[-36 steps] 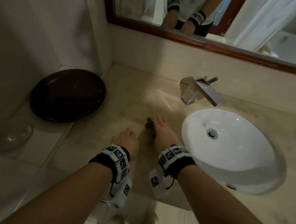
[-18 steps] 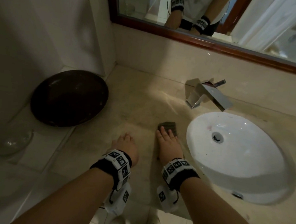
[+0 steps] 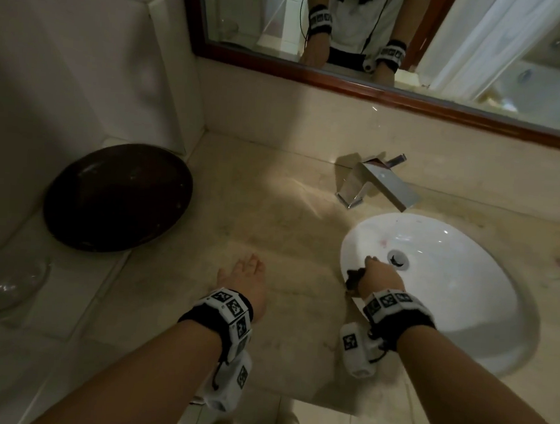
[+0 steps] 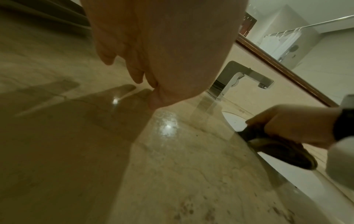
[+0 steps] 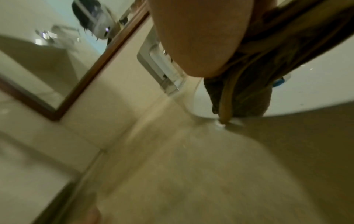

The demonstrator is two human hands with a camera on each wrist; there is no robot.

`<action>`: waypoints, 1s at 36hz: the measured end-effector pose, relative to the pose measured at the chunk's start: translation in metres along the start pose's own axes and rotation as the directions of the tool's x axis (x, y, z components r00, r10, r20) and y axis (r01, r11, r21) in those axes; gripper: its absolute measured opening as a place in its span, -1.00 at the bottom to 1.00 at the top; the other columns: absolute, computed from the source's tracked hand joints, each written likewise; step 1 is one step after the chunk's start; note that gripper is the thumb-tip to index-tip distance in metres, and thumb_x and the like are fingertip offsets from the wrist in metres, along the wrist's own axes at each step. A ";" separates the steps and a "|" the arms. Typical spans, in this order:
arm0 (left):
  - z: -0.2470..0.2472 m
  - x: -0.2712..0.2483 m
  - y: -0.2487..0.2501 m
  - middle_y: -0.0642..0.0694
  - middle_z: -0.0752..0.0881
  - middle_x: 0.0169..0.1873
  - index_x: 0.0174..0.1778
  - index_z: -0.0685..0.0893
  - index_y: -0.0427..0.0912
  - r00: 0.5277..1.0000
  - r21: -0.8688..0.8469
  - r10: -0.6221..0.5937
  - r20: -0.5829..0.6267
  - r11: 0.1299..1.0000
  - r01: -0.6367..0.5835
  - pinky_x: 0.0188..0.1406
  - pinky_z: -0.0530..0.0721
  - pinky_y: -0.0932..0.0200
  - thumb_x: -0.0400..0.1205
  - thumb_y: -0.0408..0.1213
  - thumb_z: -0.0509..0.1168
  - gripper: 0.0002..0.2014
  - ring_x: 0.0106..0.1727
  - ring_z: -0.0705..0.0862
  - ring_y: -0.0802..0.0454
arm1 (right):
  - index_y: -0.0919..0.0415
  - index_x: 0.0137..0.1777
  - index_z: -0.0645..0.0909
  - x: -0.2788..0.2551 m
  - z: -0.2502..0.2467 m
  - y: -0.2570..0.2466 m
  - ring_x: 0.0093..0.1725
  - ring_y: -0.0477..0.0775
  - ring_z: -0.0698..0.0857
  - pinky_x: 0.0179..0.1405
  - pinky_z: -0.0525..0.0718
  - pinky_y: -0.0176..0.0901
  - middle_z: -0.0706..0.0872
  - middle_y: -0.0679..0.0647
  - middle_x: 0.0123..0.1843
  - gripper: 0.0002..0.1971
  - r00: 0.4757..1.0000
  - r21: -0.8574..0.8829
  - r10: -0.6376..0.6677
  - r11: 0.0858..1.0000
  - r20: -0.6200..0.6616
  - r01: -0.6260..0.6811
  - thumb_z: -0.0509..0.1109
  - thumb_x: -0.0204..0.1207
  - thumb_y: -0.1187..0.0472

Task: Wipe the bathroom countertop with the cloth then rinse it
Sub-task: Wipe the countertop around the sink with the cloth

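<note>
My right hand (image 3: pixel 378 276) grips a dark brown cloth (image 3: pixel 353 278) over the left rim of the white sink (image 3: pixel 464 288); the cloth hangs below my fist, seen in the left wrist view as a bunched dark wad (image 4: pixel 277 150) and in the right wrist view as a dangling fold (image 5: pixel 247 97). My left hand (image 3: pixel 247 275) rests flat on the beige marble countertop (image 3: pixel 271 218), fingers straight (image 4: pixel 134 72), holding nothing. The chrome tap (image 3: pixel 378 185) stands behind the sink, with no water seen running.
A dark round bowl (image 3: pixel 119 198) sits on the counter at the left, with a clear glass dish (image 3: pixel 8 283) in front of it. A wood-framed mirror (image 3: pixel 377 93) runs along the back wall. The counter's front edge is just below my wrists.
My right hand has bunched up the cloth it was pressing flat on the counter and carried it right, over the sink's left rim. The left hand has stayed on the counter.
</note>
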State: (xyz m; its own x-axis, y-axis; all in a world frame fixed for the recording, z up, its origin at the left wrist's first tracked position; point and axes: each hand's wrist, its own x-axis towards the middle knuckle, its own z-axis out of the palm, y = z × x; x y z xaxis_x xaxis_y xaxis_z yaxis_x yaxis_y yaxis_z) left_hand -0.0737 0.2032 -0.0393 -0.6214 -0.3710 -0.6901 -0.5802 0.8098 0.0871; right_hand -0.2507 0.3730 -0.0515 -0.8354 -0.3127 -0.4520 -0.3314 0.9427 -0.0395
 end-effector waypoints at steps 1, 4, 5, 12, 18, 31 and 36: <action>-0.001 0.001 0.000 -0.01 -0.27 0.68 0.69 -0.22 -0.15 1.000 0.000 -0.002 -0.004 1.000 0.002 0.63 -0.02 -0.28 0.70 -0.28 -0.01 -0.32 0.70 -0.14 -0.07 | 0.21 0.45 0.35 0.000 -0.010 -0.003 0.40 0.30 0.52 0.34 0.54 0.13 0.52 0.22 0.43 -0.45 1.000 0.025 0.007 1.000 -0.029 -0.006 0.12 0.52 -0.04; -0.006 0.005 0.001 -0.04 -0.24 0.69 0.69 -0.20 -0.17 0.999 0.014 -0.009 -0.032 1.000 0.009 0.63 0.01 -0.28 0.71 -0.22 0.01 -0.32 0.70 -0.12 -0.08 | 0.24 0.40 0.43 -0.005 -0.047 -0.026 0.33 0.30 0.57 0.29 0.51 0.08 0.60 0.26 0.34 -0.59 0.990 0.132 -0.035 0.990 -0.140 0.054 0.20 0.57 0.16; -0.008 0.007 0.001 -0.05 -0.23 0.69 0.69 -0.20 -0.18 0.999 0.016 -0.010 -0.044 1.000 0.011 0.63 0.02 -0.27 0.71 -0.20 0.03 -0.31 0.70 -0.11 -0.09 | 0.25 0.37 0.45 -0.003 -0.050 -0.032 0.29 0.31 0.59 0.28 0.51 0.08 0.62 0.27 0.29 -0.62 0.984 0.184 -0.066 0.978 -0.168 0.097 0.26 0.56 0.22; -0.008 0.020 0.001 -0.03 -0.22 0.69 0.70 -0.18 -0.16 1.000 0.003 -0.006 -0.018 1.000 0.006 0.64 -0.02 -0.26 0.70 -0.19 0.05 -0.30 0.70 -0.10 -0.06 | 0.17 0.62 0.18 0.011 -0.036 -0.086 0.54 0.22 0.37 0.55 0.36 0.02 0.26 0.14 0.63 -0.30 0.951 0.282 -0.281 0.909 -0.130 0.308 0.34 0.50 0.37; -0.005 0.026 -0.003 -0.03 -0.27 0.68 0.69 -0.21 -0.14 1.000 0.025 0.012 0.003 1.000 -0.012 0.64 -0.02 -0.26 0.70 -0.20 0.02 -0.30 0.70 -0.14 -0.05 | 0.24 0.66 0.01 0.024 0.005 -0.111 0.69 0.16 -0.02 0.67 0.05 0.04 0.00 0.14 0.71 -0.23 0.951 0.191 -0.301 0.932 -0.071 0.309 0.34 0.54 0.25; -0.010 0.023 -0.013 -0.17 0.30 0.58 0.62 0.22 -0.24 0.981 0.027 0.084 -0.176 0.996 -0.081 0.49 0.37 -0.13 0.68 -0.18 0.11 -0.43 0.53 0.37 -0.11 | 0.14 0.68 -0.06 0.035 -0.001 -0.145 0.69 0.12 -0.03 0.67 0.04 -0.07 -0.06 0.02 0.72 0.08 0.883 0.154 -0.463 0.880 0.071 0.449 0.60 0.30 0.21; -0.011 0.019 -0.025 -0.18 0.41 0.51 0.51 0.39 -0.21 0.982 -0.031 -0.029 -0.186 0.999 0.024 0.49 0.39 -0.10 0.67 -0.27 0.11 -0.56 0.48 0.43 -0.14 | 0.00 0.67 0.09 0.028 -0.007 -0.154 0.68 0.09 0.07 0.66 0.07 -0.11 0.02 -0.02 0.71 -0.19 0.820 0.137 -0.567 0.821 0.078 0.554 0.37 0.48 0.38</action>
State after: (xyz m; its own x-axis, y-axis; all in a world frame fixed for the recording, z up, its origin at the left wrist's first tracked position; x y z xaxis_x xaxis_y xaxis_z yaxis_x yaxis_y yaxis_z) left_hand -0.0764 0.1706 -0.0462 -0.6911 -0.4728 -0.5467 -0.6112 0.7860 0.0929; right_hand -0.2263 0.2179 -0.0523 -0.4630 -0.7816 -0.4180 -0.6754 0.6165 -0.4047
